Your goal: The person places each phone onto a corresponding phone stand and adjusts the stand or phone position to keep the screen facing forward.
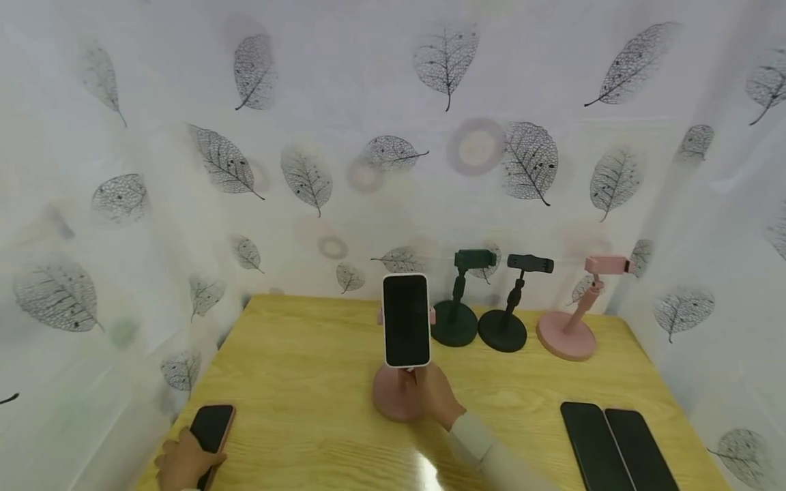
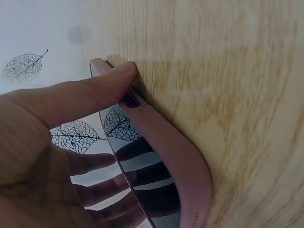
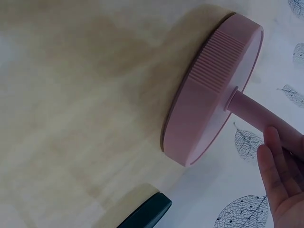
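A pink phone stand [image 1: 399, 395] with a round base is at the middle of the table, and a white-edged smartphone [image 1: 406, 320] with a dark screen sits upright in its clamp. My right hand [image 1: 434, 395] grips the stand's stem just below that phone. In the right wrist view, the fingers lie against the stem [image 3: 266, 113] above the thick ribbed base. At the left, my left hand [image 1: 184, 461] holds a smartphone in a pink case [image 2: 161, 137] by its sides. The thumb lies on one long edge and the fingers reach to the other.
At the back right stand a dark green phone stand [image 1: 456, 322], a black phone stand [image 1: 503, 330] and another pink phone stand [image 1: 568, 335], their clamps holding nothing. Two dark smartphones, one on the left [image 1: 595, 443] and one on the right [image 1: 641, 447], lie side by side at the front right. A leaf-patterned curtain [image 1: 344, 82] surrounds the table.
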{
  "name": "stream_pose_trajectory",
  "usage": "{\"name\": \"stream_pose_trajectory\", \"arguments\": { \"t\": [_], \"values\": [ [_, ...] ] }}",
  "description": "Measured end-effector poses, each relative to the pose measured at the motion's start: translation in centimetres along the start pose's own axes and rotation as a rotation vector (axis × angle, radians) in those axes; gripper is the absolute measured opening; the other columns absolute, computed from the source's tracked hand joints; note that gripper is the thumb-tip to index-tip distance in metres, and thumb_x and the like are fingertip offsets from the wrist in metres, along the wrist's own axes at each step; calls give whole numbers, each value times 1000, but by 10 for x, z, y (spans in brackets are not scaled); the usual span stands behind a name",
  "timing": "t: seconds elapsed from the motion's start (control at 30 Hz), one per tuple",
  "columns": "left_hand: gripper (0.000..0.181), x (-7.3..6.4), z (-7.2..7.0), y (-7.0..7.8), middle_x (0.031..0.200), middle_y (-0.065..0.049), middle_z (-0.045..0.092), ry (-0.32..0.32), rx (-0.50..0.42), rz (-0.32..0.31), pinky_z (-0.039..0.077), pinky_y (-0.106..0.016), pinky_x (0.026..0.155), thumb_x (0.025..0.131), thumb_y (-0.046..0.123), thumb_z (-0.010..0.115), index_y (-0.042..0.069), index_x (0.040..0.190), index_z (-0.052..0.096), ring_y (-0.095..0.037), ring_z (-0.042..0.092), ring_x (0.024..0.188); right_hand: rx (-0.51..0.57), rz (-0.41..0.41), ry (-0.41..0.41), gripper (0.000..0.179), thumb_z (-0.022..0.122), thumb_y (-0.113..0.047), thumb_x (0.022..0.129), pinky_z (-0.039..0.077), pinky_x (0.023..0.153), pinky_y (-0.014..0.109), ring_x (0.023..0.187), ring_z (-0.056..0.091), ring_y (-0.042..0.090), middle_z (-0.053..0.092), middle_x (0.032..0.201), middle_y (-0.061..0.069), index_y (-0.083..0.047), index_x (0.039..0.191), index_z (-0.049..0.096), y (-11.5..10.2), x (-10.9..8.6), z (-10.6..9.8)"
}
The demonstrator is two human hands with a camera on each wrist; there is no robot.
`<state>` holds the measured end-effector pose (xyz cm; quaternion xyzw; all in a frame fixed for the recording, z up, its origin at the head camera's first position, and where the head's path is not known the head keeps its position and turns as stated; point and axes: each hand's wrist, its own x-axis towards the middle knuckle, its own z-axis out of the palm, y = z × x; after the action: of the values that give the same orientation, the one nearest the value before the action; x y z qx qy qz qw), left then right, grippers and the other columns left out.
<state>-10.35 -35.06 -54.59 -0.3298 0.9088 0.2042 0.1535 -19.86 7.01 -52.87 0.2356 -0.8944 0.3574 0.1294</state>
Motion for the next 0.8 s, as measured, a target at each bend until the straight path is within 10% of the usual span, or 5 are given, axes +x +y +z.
{"name": "stream_pose_trajectory", "arguments": {
  "t": [0.37, 0.8],
  "values": [
    [89, -11, 13, 18, 105, -45, 36, -75, 47, -29, 44, -57, 84, 64, 36, 84, -24, 111, 38, -60, 39, 104, -64, 34, 29, 7, 55, -4, 91, 54, 68, 35, 77, 65, 20, 67, 86, 9, -8, 95, 58, 28, 63, 15],
    [87, -66, 53, 95, 90, -34, 44, -7, 32, 292, 46, -52, 71, 56, 37, 88, -20, 104, 45, -48, 47, 84, -40, 156, -3, 11, 54, -14, 94, 54, 71, 37, 81, 65, 23, 68, 91, 11, -6, 99, 60, 45, 102, 28]
  ]
}}
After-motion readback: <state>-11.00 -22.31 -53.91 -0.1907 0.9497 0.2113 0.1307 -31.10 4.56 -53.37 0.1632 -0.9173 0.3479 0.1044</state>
